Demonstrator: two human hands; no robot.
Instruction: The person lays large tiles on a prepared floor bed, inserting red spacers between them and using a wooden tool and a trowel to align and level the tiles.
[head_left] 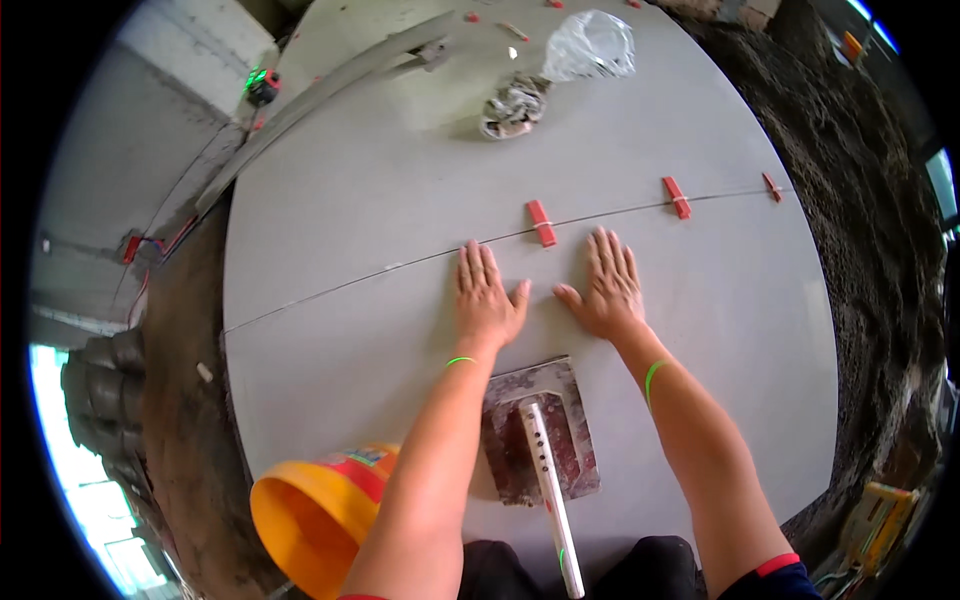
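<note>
The left hand (485, 310) and right hand (610, 290) lay palm-down, both grips released, by the far edge of the near grey floor tile (745, 345), which adjoined the far tile (370, 190) beneath red wedges (541, 224).

Holds bare left forearm (430, 450) and right forearm (690, 425) stretched forward. Rests left hand (484, 308) and right hand (611, 298) with palms down, near each other but apart. Has fingers (476, 265) straight, pointing forward, a little more spread on the right, with thumbs (521, 294) directed inward.
</note>
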